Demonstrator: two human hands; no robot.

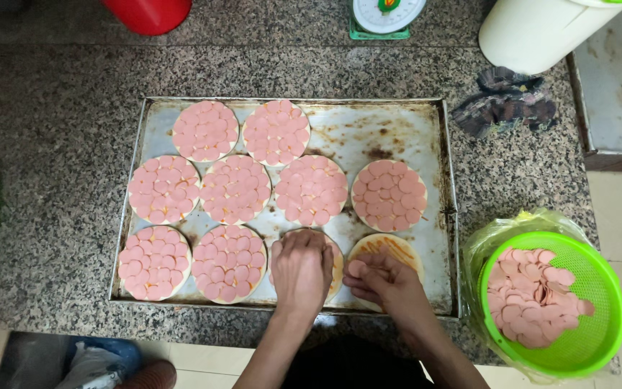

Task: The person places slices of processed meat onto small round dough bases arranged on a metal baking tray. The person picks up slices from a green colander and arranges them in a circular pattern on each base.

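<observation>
Pink sausage slices (358, 268) pinched in my right hand (383, 282) | left hand (300, 266) flat on dough round (334, 277) | sauced base (390, 248) probably needs covering next

Over a stained metal baking tray (368, 133) on a speckled granite counter (52, 144), a left hand (301, 268) presses a sausage-topped round dough base (336, 268) while the right hand (383, 283) holds pink sausage slices (358, 269) above a sauced base (390, 248); a green plastic colander (592, 338) of slices sits nearby.

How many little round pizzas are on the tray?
10 round dough bases on the metal tray: two at the back, four in the middle, four in front, the last two partly under hands.
</observation>
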